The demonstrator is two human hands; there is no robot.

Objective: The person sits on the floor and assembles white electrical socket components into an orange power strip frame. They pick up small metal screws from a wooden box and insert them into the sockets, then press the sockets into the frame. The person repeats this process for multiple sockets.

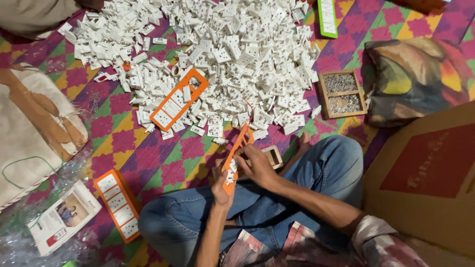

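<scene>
Orange frame (236,151) above lap, edge-on, pinched low by left hand (222,187); right hand (257,165) fingers closed on its middle, by white pieces (230,168). Looks light, stiff plastic; best gripped along edges. Socket pile (222,54) beyond.

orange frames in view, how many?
3: one held in the hands, one on the white parts pile, one on the mat at lower left. More may be buried.

3 orange frames (179,99), 1 wooden tray (342,93), 1 green frame (327,18).
</scene>
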